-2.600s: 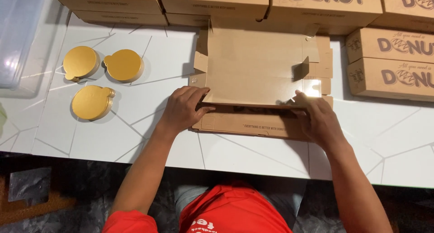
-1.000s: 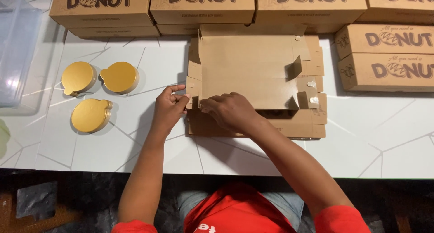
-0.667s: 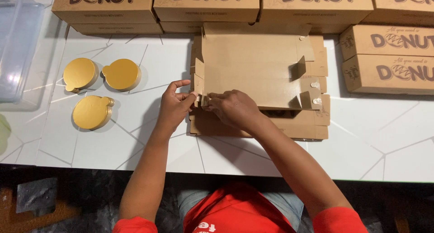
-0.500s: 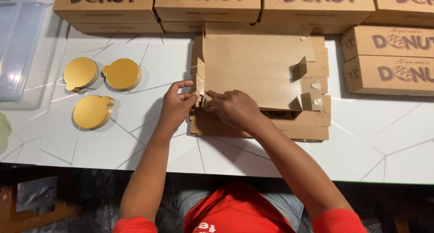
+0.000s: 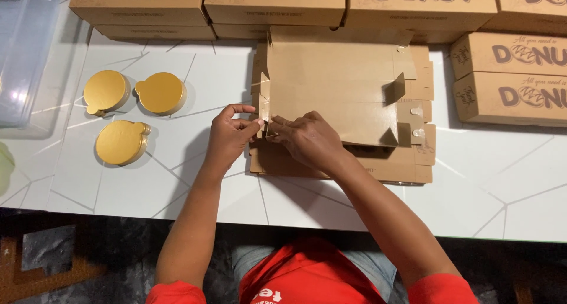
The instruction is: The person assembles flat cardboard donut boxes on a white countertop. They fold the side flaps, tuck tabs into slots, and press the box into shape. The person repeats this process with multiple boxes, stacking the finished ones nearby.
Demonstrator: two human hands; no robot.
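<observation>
A flat brown cardboard box blank (image 5: 336, 85) lies half folded on top of a stack of more blanks (image 5: 407, 165) in the middle of the white table. My left hand (image 5: 230, 136) pinches the small side flap at the blank's left front corner. My right hand (image 5: 304, 139) has crossed over to the same corner and presses its fingertips on the flap beside the left hand's thumb. The right side flap (image 5: 394, 90) stands up on its own.
Finished printed brown boxes (image 5: 274, 3) line the back edge and stack at the right (image 5: 511, 79). Three round gold cake boards (image 5: 121, 141) lie at the left. A clear plastic bin (image 5: 23, 56) stands at the far left. The white table (image 5: 502, 192) ends just before my body.
My right hand left the blank's right front corner and came to the left corner beside my left hand. Both hands now work the left flap, which has risen a little.
</observation>
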